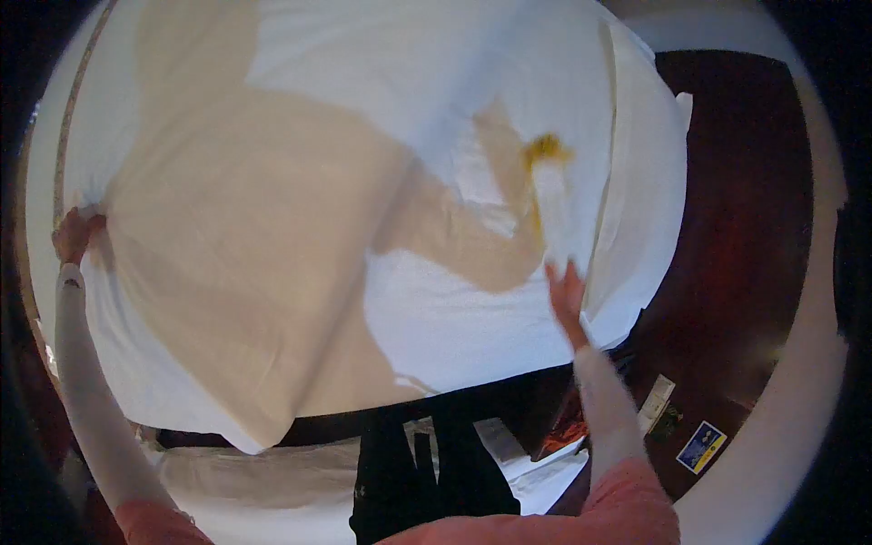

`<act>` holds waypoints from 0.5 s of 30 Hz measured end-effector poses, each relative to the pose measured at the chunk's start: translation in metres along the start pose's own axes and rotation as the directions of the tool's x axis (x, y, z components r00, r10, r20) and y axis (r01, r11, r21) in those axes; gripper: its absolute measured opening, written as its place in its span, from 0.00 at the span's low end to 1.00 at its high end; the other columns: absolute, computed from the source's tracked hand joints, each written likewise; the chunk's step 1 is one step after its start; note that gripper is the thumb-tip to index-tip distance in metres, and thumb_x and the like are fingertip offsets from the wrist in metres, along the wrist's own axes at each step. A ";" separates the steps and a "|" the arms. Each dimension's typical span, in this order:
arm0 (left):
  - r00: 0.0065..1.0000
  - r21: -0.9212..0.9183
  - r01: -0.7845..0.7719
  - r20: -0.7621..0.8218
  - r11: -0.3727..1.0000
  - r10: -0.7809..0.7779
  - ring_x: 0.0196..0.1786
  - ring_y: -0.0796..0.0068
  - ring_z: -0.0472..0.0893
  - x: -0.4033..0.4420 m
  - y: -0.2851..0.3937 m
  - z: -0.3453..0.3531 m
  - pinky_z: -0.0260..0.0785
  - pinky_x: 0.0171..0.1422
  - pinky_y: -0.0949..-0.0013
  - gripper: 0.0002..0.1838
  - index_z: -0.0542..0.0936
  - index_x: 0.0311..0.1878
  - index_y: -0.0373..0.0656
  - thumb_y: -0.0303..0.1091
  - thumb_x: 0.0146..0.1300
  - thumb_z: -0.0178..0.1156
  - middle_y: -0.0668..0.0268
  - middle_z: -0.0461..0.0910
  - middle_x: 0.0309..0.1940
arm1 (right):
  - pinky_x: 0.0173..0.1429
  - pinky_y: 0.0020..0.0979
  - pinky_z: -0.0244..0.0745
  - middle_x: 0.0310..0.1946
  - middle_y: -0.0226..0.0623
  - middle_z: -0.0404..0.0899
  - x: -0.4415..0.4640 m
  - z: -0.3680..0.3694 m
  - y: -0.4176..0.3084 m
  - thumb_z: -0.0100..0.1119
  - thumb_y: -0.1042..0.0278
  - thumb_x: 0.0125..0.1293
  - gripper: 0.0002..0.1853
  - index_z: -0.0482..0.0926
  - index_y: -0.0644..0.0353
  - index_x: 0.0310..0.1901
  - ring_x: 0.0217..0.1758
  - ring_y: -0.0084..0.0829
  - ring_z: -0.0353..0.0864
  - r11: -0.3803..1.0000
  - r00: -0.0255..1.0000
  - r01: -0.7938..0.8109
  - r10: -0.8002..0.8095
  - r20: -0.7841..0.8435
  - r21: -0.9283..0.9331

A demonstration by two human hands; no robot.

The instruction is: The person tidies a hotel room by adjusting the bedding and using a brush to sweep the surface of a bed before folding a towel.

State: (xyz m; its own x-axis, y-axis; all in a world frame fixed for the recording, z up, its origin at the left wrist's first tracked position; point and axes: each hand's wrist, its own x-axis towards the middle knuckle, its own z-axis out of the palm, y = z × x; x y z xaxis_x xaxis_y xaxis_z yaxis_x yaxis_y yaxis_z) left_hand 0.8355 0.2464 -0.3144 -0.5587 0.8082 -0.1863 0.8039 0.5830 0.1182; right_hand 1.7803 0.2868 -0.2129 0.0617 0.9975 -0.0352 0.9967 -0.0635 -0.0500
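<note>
A white sheet [472, 336] covers the bed in front of me, with my shadow across it. At the sheet's left side, my left hand [77, 234] is closed on a gathered bit of the fabric, and creases fan out from there. Toward the right, my right hand [568, 295] has its fingers at the near end of a long white and yellow brush-like tool [550, 195]. Motion blurs this tool, and its yellow far end shows over the sheet; its exact kind is unclear.
A raised fold [607, 182] runs along the sheet's right side. Dark reddish floor [736, 227] lies beyond the bed. Down on the right are a blue and yellow card [701, 447] and a pale slab-like item [657, 404]. Pale fabric [263, 477] lies behind my legs.
</note>
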 end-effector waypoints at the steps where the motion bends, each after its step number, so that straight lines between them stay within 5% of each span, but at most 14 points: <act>1: 0.999 -0.184 -0.028 0.038 0.983 0.036 0.45 0.64 0.80 0.006 -0.018 0.001 0.71 0.49 0.66 0.35 0.71 0.58 0.39 0.48 0.49 0.67 0.61 0.82 0.41 | 0.36 0.46 0.71 0.29 0.54 0.79 0.047 0.004 0.004 0.60 0.53 0.61 0.22 0.74 0.68 0.40 0.31 0.50 0.79 0.999 0.999 0.046 -0.046 -0.003 0.015; 2: 0.989 -0.167 -0.009 0.144 0.986 0.034 0.45 0.66 0.79 -0.003 -0.003 -0.017 0.71 0.50 0.66 0.33 0.71 0.56 0.38 0.47 0.50 0.67 0.61 0.82 0.40 | 0.32 0.47 0.70 0.26 0.53 0.79 0.087 0.013 -0.001 0.59 0.52 0.61 0.21 0.74 0.66 0.39 0.28 0.53 0.78 0.977 0.946 0.202 -0.212 -0.244 -0.064; 4: 0.942 -0.129 0.030 0.335 0.991 0.015 0.43 0.70 0.78 -0.044 0.067 -0.090 0.70 0.50 0.67 0.30 0.73 0.53 0.35 0.45 0.52 0.66 0.62 0.82 0.38 | 0.33 0.48 0.73 0.24 0.52 0.78 0.161 0.025 0.009 0.57 0.49 0.60 0.20 0.75 0.61 0.38 0.29 0.55 0.78 0.993 0.980 0.115 -0.108 -0.169 0.033; 6: 0.845 -0.315 0.131 0.532 0.940 0.061 0.45 0.71 0.76 -0.084 0.108 -0.141 0.66 0.55 0.68 0.26 0.73 0.52 0.35 0.40 0.53 0.65 0.62 0.80 0.43 | 0.34 0.49 0.73 0.25 0.51 0.79 0.201 0.022 0.004 0.56 0.46 0.59 0.20 0.75 0.57 0.38 0.30 0.54 0.79 0.991 0.971 0.130 -0.121 -0.205 0.035; 9: 0.821 -0.336 0.083 0.557 0.938 0.127 0.47 0.70 0.75 -0.153 0.151 -0.183 0.66 0.55 0.68 0.27 0.72 0.53 0.35 0.40 0.53 0.65 0.61 0.79 0.45 | 0.37 0.46 0.74 0.30 0.49 0.80 0.186 0.024 0.017 0.57 0.44 0.59 0.23 0.76 0.57 0.42 0.35 0.54 0.79 0.999 0.999 0.030 -0.031 0.042 0.016; 11: 0.815 -0.328 0.015 0.551 0.944 0.178 0.47 0.70 0.75 -0.190 0.181 -0.203 0.65 0.56 0.68 0.28 0.70 0.54 0.35 0.40 0.53 0.65 0.60 0.78 0.45 | 0.38 0.47 0.76 0.32 0.42 0.82 0.127 0.057 0.053 0.54 0.50 0.59 0.21 0.74 0.49 0.52 0.35 0.48 0.81 0.973 0.965 0.218 -0.205 0.162 -0.073; 14: 0.798 -0.320 -0.110 0.535 0.941 0.276 0.48 0.69 0.74 -0.242 0.230 -0.222 0.65 0.57 0.68 0.29 0.69 0.55 0.35 0.39 0.53 0.65 0.59 0.77 0.46 | 0.47 0.39 0.77 0.46 0.44 0.78 -0.035 0.084 0.086 0.52 0.61 0.61 0.18 0.74 0.56 0.52 0.46 0.43 0.79 0.780 0.684 0.621 -0.584 0.437 0.072; 15: 0.789 -0.317 -0.161 0.528 0.935 0.315 0.49 0.69 0.74 -0.259 0.249 -0.225 0.64 0.57 0.68 0.29 0.68 0.56 0.35 0.39 0.54 0.65 0.59 0.76 0.47 | 0.50 0.39 0.76 0.47 0.41 0.77 -0.078 0.069 0.086 0.54 0.62 0.60 0.18 0.75 0.55 0.51 0.49 0.41 0.78 0.730 0.583 0.627 -0.671 0.458 0.273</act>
State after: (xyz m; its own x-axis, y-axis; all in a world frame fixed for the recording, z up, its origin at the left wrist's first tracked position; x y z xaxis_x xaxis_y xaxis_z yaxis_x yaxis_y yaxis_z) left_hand 1.1338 0.2012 -0.0170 -0.0802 0.7770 -0.6244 0.7766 0.4414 0.4495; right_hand 1.8577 0.2013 -0.2833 -0.6570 0.6095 -0.4436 0.7521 0.5700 -0.3309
